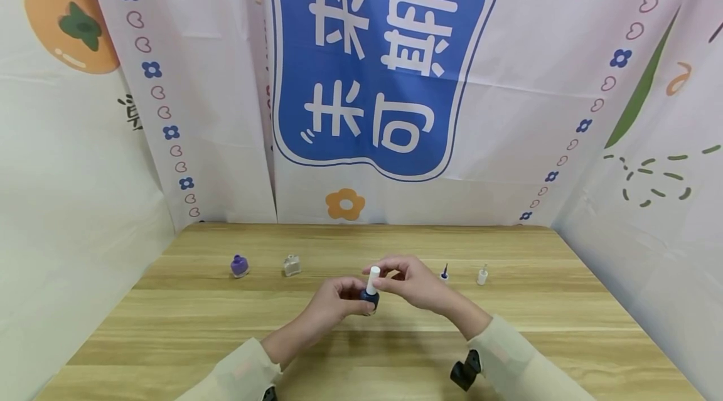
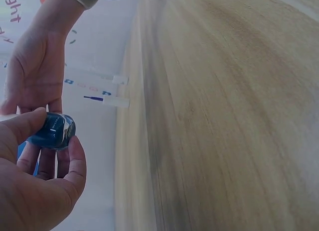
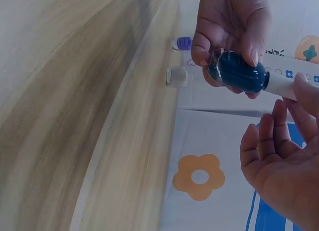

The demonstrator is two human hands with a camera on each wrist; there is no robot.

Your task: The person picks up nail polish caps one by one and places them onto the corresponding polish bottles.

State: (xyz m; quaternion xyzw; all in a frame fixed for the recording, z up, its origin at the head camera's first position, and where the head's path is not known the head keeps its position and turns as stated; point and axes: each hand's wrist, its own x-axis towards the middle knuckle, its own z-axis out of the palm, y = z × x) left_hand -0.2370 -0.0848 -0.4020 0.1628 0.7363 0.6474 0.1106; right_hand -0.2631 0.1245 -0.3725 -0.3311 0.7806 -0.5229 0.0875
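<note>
Over the middle of the table, my left hand (image 1: 330,304) pinches a dark blue nail polish bottle (image 3: 241,71) by its glass body, between thumb and fingers. The bottle's white cap (image 1: 373,282) points up with a slight tilt. My right hand (image 1: 412,283) pinches this cap between thumb and fingertips. In the right wrist view the cap lines up with the bottle's dark neck. Through the glass, the dark blue bottle looks well filled in both wrist views. Part of the cap is hidden behind the right fingers.
An uncapped purple nail polish bottle (image 1: 240,267) and a clear one (image 1: 292,265) stand at the back left of the wooden table (image 1: 226,338). Behind the right hand, a white cap with a purple brush (image 1: 444,275) and another white brush cap (image 1: 482,276) stand brush up. Printed cloth hangs behind.
</note>
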